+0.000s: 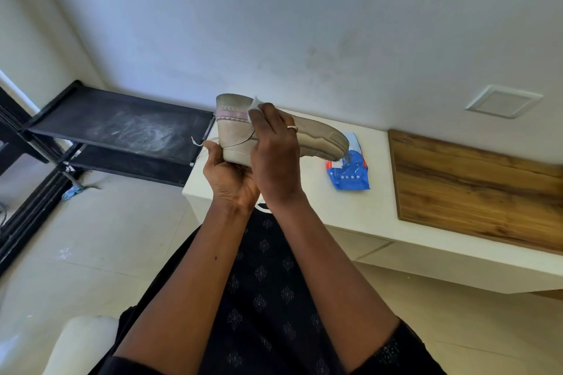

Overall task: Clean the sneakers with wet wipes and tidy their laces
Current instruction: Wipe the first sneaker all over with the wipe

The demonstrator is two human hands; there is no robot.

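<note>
Now, from the head view, I hold the sneaker (236, 138) up in the air in front of me, above the near left corner of the worktop (304, 195). My left hand (230, 175) cups it from beneath at the heel end, fingers curled round the sole. My right hand (274, 146) lies over its side, fingers together and bent on the wipe (253, 108), pressing it just under the collar.

The sneaker's long axis runs heel at my left, toe at my right, so the unwiped toe lies away to the right of my wiping hand, the nearer one. A lace (196, 141) end dangles beside my left thumb.

The blue pack (350, 175) lies on the worktop under the toe; I cannot read its print.
</note>
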